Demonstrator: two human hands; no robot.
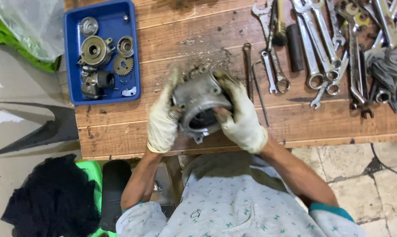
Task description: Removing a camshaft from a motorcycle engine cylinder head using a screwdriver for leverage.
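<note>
Planks of the worn brown wooden workbench [172, 39] carry a blue rectangular plastic tray [132, 52] of small metal parts and a row of steel spanners [315, 52], while above the near edge the grimy grey cylindrical metal housing [198, 103] is clamped between the gloved left hand [162, 120] and gloved right hand [242, 116].

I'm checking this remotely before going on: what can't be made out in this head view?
- Metal housing: its sides hidden under the gloved left hand and right hand; its dark bore shows no detail.
- Wrenches: the row is cut off by the top and right edges.
- Blue tray: its smallest parts are too small to identify.
- Under the wooden table: hidden by the tabletop and the person's body.
</note>
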